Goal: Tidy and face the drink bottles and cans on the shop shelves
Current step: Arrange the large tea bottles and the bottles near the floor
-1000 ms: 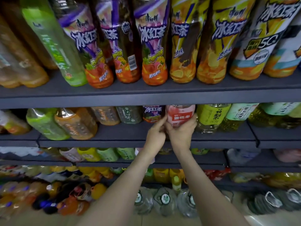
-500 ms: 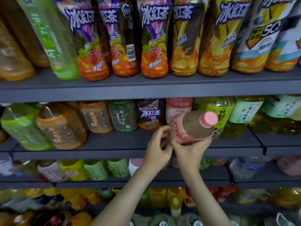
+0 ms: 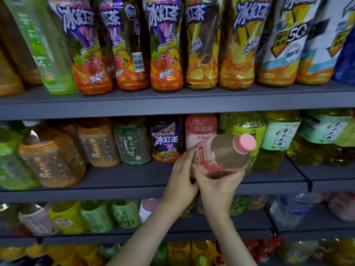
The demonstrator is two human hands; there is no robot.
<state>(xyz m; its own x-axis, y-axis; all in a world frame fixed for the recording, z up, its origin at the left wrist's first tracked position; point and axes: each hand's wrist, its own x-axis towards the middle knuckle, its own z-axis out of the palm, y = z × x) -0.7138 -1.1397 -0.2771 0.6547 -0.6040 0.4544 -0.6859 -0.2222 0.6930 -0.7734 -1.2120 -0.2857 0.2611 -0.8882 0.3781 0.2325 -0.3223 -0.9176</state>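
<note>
Pink-capped bottle [image 3: 224, 156] was held just off the middle shelf [image 3: 124, 179], tipped on its side w/ cap [image 3: 245, 143] pointing right & base end low-left; right hand [image 3: 217, 187] cupped it from below, fingers curled round the underside, while left hand [image 3: 180, 181] gripped the base end, fingers wrapped onto the pink label. Both forearms [image 3: 146, 237] came up from bottom of frame. Just behind, a second pink-label bottle [image 3: 200, 129] stood upright on that shelf, w/ a purple iced-tea bottle [image 3: 166, 141] on its left & a yellow-green-label bottle [image 3: 247, 127] on its right. Further left in the row: a green-label bottle [image 3: 132, 143], then orange-tinted bottles [image 3: 98, 144]. Lower shelf [image 3: 192, 235] beneath held smaller bottles [image 3: 96, 215], too blurred to read. Top shelf [image 3: 172, 104] carried big iced-tea bottles: purple-label ones [image 3: 165, 45] left of centre, yellow-label ones [image 3: 242, 45] to the right, one in the purple group turned w/ barcode [image 3: 137, 61] facing out.
</note>
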